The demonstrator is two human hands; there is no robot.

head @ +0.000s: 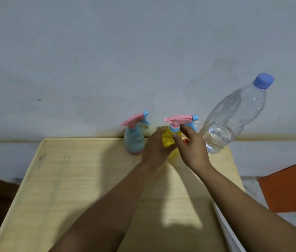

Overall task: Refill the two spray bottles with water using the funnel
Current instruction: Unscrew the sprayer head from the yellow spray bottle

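Observation:
A yellow spray bottle [168, 140] with a pink trigger head stands near the table's far edge. My left hand [155, 148] wraps its body from the left. My right hand [191, 146] pinches the neck just under the pink head with thumb and fingers. A blue spray bottle [134, 140] with the same pink head stands apart to the left, against the wall. A large clear water bottle [234, 115] with a blue cap stands at the right, partly full. A small orange thing [186, 141], perhaps the funnel, peeks out behind my right hand.
The light wooden table [81, 188] butts against a pale wall. An orange surface [292, 186] lies beyond the table's right edge, and dark objects sit at the lower left.

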